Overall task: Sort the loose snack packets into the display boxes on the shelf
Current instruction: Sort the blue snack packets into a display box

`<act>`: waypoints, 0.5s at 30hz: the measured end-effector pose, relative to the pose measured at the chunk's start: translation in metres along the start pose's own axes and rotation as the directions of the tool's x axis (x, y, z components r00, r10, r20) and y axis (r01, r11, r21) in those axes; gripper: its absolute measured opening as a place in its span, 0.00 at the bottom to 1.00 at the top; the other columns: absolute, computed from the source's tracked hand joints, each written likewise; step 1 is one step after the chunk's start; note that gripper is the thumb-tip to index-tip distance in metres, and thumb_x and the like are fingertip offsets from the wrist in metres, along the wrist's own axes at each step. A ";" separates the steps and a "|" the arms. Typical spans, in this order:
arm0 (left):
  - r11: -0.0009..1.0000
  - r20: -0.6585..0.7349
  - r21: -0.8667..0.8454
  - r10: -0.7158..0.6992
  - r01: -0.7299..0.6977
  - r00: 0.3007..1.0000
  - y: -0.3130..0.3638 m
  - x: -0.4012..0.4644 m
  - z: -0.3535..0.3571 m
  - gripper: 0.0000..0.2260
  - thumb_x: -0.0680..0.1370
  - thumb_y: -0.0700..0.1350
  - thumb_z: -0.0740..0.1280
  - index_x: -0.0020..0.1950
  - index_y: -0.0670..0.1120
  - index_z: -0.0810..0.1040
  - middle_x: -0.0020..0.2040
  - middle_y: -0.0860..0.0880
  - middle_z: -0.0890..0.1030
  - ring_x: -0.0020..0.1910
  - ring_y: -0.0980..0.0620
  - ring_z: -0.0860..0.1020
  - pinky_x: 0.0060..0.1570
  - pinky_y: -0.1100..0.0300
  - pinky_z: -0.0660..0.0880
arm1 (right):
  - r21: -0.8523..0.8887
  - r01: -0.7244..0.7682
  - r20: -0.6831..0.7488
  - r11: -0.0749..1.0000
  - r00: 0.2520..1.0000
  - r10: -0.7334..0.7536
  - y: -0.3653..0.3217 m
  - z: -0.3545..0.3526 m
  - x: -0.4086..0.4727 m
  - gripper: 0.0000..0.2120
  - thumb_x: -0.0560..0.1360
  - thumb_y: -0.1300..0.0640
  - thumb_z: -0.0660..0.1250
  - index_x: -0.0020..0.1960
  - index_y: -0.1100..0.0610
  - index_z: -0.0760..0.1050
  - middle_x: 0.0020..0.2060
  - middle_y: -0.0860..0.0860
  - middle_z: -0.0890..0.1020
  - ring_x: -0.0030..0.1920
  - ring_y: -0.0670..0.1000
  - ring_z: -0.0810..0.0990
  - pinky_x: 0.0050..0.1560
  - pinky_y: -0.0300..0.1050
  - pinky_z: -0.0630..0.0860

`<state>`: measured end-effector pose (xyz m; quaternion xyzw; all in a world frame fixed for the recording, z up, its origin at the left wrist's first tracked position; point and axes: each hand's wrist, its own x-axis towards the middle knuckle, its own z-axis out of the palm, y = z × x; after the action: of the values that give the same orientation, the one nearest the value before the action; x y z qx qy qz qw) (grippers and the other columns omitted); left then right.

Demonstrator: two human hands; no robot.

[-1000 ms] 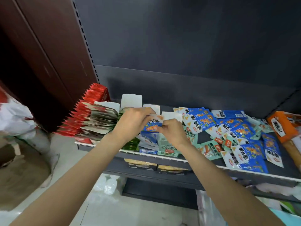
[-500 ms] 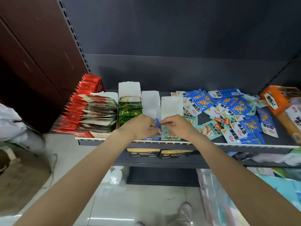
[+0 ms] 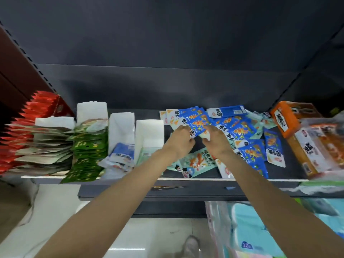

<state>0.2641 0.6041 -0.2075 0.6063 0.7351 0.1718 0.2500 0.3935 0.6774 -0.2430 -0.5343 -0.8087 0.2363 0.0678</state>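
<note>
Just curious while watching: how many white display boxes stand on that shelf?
4, in a row left of the loose pile: one behind grey packets, one behind green packets, one holding blue packets, one beside the left hand. Others may be hidden.

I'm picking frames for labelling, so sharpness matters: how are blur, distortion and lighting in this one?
Head view: wide-angle bending curves the shelf edge and uprights; motion blur smears the orange box at the right and the red packets at the left; packet print by the left hand and right hand stays partly legible; the upper shelf back is dim.
</note>
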 end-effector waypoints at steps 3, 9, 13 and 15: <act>0.987 0.096 0.080 -0.145 0.138 0.985 -0.002 0.042 0.029 0.24 0.79 0.42 0.61 0.73 0.36 0.60 0.72 0.39 0.64 0.71 0.43 0.63 0.68 0.52 0.64 | -0.027 0.035 0.132 0.999 0.991 -0.031 0.016 0.004 0.024 0.32 0.78 0.62 0.61 0.77 0.55 0.50 0.77 0.50 0.47 0.77 0.52 0.48 0.75 0.48 0.51; 0.887 -0.032 0.278 -0.374 0.368 0.927 -0.012 0.081 0.053 0.36 0.78 0.50 0.66 0.76 0.38 0.49 0.74 0.40 0.60 0.72 0.43 0.61 0.66 0.50 0.64 | -0.152 0.129 0.314 0.980 0.946 -0.075 0.039 0.013 0.049 0.31 0.80 0.59 0.58 0.77 0.59 0.47 0.77 0.52 0.44 0.76 0.53 0.51 0.75 0.48 0.54; 0.858 -0.100 0.332 -0.382 0.393 0.919 -0.015 0.086 0.057 0.24 0.75 0.50 0.70 0.67 0.42 0.68 0.63 0.42 0.70 0.64 0.44 0.69 0.59 0.52 0.70 | -0.101 0.169 0.264 0.980 0.955 -0.137 0.048 0.008 0.049 0.30 0.79 0.61 0.59 0.77 0.57 0.50 0.77 0.51 0.53 0.75 0.53 0.57 0.72 0.48 0.59; 0.907 -0.128 0.210 -0.345 0.366 0.930 -0.013 0.085 0.052 0.15 0.77 0.44 0.67 0.62 0.42 0.73 0.62 0.41 0.70 0.60 0.44 0.72 0.57 0.53 0.73 | 0.009 0.176 0.194 0.984 0.965 -0.174 0.047 0.001 0.048 0.33 0.79 0.62 0.60 0.77 0.52 0.47 0.75 0.52 0.58 0.72 0.54 0.63 0.67 0.50 0.66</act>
<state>0.2716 0.6823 -0.2710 0.4788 0.8584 0.0634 0.1726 0.4120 0.7349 -0.2722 -0.4354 -0.8565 0.2771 0.0071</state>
